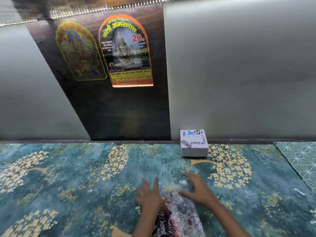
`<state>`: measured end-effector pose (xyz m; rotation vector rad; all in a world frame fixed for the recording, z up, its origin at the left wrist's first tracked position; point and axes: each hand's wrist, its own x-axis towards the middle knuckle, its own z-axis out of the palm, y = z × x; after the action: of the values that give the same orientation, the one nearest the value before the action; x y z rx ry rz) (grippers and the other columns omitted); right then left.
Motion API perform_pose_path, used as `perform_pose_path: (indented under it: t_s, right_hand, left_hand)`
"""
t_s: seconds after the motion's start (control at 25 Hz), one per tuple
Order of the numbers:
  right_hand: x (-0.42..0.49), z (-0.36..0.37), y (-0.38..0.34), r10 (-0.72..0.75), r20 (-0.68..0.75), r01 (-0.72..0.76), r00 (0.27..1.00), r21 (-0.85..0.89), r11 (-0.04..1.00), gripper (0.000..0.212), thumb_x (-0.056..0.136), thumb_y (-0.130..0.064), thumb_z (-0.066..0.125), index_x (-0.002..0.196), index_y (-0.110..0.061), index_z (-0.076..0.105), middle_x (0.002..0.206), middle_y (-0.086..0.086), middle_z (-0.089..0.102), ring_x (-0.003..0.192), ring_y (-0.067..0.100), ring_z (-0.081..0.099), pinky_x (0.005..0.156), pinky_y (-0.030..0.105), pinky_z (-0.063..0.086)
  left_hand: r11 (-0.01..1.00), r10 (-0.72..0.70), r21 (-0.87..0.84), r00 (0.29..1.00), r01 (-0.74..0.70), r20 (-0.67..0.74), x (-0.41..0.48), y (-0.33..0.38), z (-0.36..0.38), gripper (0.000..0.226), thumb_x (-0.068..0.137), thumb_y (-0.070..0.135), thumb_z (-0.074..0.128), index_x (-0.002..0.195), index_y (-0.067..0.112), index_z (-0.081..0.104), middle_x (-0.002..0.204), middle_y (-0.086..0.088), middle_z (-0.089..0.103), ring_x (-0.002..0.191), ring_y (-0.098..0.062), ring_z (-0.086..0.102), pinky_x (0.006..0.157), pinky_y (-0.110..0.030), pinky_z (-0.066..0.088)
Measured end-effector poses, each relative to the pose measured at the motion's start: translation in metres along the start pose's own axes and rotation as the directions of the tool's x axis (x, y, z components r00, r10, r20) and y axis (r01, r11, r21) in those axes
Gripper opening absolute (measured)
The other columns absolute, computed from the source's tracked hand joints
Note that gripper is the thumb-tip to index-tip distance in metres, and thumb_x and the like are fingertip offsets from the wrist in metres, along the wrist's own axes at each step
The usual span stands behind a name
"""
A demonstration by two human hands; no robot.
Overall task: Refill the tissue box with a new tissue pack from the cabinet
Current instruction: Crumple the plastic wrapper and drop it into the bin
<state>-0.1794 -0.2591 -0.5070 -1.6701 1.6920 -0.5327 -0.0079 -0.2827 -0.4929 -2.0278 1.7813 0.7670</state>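
A tissue pack point(181, 212) in crinkly clear plastic with dark and red print lies on the teal floral table point(85, 177), near its front edge. My left hand point(149, 196) lies flat against the pack's left side with its fingers spread. My right hand point(196, 189) rests on the far right part of the wrap, fingers apart and slightly curved. Neither hand is closed around the pack. A white square tissue box point(194, 144) covered in stickers stands at the back of the table, against the wall, well beyond both hands.
A dark wooden panel point(119, 108) with two religious posters rises behind the table, between grey frosted panels. A green mat with a white geometric pattern point(302, 161) covers the table's right end.
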Motion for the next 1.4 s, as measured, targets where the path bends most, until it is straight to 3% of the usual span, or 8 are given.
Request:
perform_pose_path:
  t_s: [0.2, 0.32, 0.56, 0.68, 0.88, 1.08, 1.24, 1.4]
  right_hand:
    - [-0.068, 0.043, -0.013, 0.013, 0.125, 0.008, 0.992, -0.164, 0.987, 0.118, 0.051, -0.057, 0.075, 0.136, -0.05, -0.007, 0.145, -0.017, -0.018, 0.142, 0.019, 0.001, 0.115, 0.042, 0.015]
    - [-0.089, 0.036, -0.019, -0.017, 0.076, 0.02, 0.997, -0.028, 0.999, 0.13, 0.042, -0.057, 0.079, 0.128, -0.056, -0.019, 0.141, -0.019, -0.028, 0.138, 0.011, -0.008, 0.113, 0.047, 0.018]
    - [-0.127, 0.004, -0.031, -0.013, -0.145, 0.106, 0.989, 0.653, 0.75, 0.081, 0.047, -0.011, 0.08, 0.122, -0.026, 0.054, 0.108, -0.005, 0.066, 0.088, 0.008, 0.068, 0.068, 0.02, 0.055]
    - [-0.153, -0.017, -0.018, 0.136, -0.433, 0.16, 0.891, 0.579, 0.8, 0.026, 0.05, -0.011, 0.062, 0.065, -0.028, 0.074, 0.051, -0.006, 0.068, 0.054, 0.016, 0.059, 0.048, 0.017, 0.046]
    - [-0.216, -0.03, -0.018, 0.273, -0.521, 0.252, 0.809, 0.727, 0.639, 0.011, 0.057, -0.014, 0.054, 0.057, -0.009, 0.064, 0.061, 0.013, 0.058, 0.062, 0.024, 0.052, 0.058, 0.032, 0.041]
    - [-0.33, -0.03, 0.011, 0.346, -0.57, 0.382, 0.745, 0.791, 0.478, 0.038, 0.056, -0.009, 0.048, 0.093, -0.015, 0.055, 0.093, 0.013, 0.056, 0.073, 0.026, 0.054, 0.062, 0.027, 0.048]
    - [-0.429, -0.026, 0.02, 0.278, -0.585, 0.479, 0.762, 0.798, 0.366, 0.028, 0.079, 0.005, 0.041, 0.102, -0.011, 0.047, 0.061, -0.008, 0.067, 0.044, 0.005, 0.056, 0.041, 0.013, 0.045]
    - [-0.487, -0.018, 0.02, 0.044, -0.65, 0.444, 0.758, 0.565, 0.695, 0.05, 0.067, -0.023, 0.061, 0.115, -0.029, 0.05, 0.115, -0.002, 0.056, 0.098, -0.002, 0.059, 0.08, 0.007, 0.045]
  left_hand:
    - [0.93, 0.019, -0.363, 0.992, -0.063, -0.124, -0.029, -0.021, 0.019, 0.041, 0.074, 0.016, 0.069, 0.11, 0.006, 0.054, 0.113, -0.017, 0.061, 0.094, -0.026, 0.059, 0.082, -0.034, 0.051]
    - [0.42, 0.197, -0.905, 0.98, -0.069, 0.017, -0.055, -0.017, 0.008, 0.017, 0.067, -0.005, 0.066, 0.083, 0.001, 0.067, 0.06, -0.008, 0.071, 0.056, -0.02, 0.065, 0.061, -0.028, 0.051]
    - [-0.138, 0.375, -0.989, 0.922, -0.047, -0.096, -0.115, 0.024, 0.019, 0.026, 0.081, -0.01, 0.053, 0.075, 0.01, 0.069, 0.054, -0.003, 0.071, 0.052, -0.02, 0.066, 0.047, -0.022, 0.055]
    - [0.113, 0.224, -0.883, 0.878, -0.455, -0.423, -0.14, 0.024, 0.041, 0.03, 0.072, -0.006, 0.068, 0.083, 0.023, 0.065, 0.078, 0.011, 0.07, 0.073, -0.019, 0.064, 0.06, -0.02, 0.054]
    - [0.318, 0.515, -0.19, 0.337, -0.929, -0.788, -0.212, 0.048, 0.089, 0.055, 0.07, 0.0, 0.056, 0.107, 0.042, 0.05, 0.103, 0.017, 0.057, 0.095, -0.002, 0.054, 0.083, -0.017, 0.047]
    - [0.188, 0.558, -0.552, 0.551, -0.812, -0.62, -0.301, 0.073, 0.166, 0.039, 0.064, 0.006, 0.057, 0.081, 0.041, 0.059, 0.074, 0.012, 0.068, 0.065, -0.007, 0.063, 0.063, -0.021, 0.05]
    - [0.106, 0.536, -0.777, 0.694, -0.62, -0.481, -0.369, 0.096, 0.227, 0.031, 0.069, -0.007, 0.056, 0.073, 0.024, 0.061, 0.069, 0.008, 0.068, 0.063, -0.01, 0.06, 0.061, -0.02, 0.048]
    - [-0.265, 0.535, -0.964, 0.837, 0.032, -0.119, -0.396, 0.114, 0.232, 0.026, 0.086, -0.009, 0.04, 0.077, 0.004, 0.06, 0.069, -0.013, 0.068, 0.059, -0.021, 0.066, 0.055, -0.021, 0.056]
